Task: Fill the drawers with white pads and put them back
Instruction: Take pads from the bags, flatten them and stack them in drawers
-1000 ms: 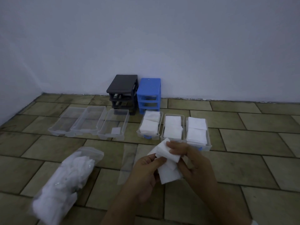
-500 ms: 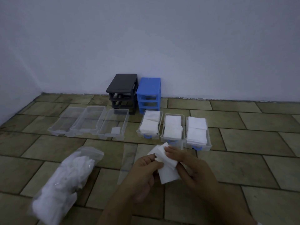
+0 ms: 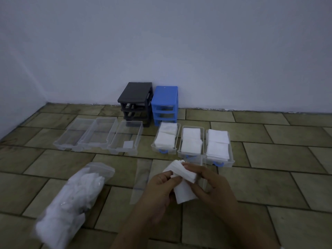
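White pads [image 3: 183,184] pinched between fingertips of left hand [image 3: 158,191] and right hand [image 3: 213,187].

A floor [image 3: 269,177] of olive-brown rectangular tiles laid in a staggered pattern, with dark grout lines, fills the lower half of the view. A plain pale wall [image 3: 179,42] rises behind it, and a second wall [image 3: 14,87] meets it at the left corner. Light is dim.
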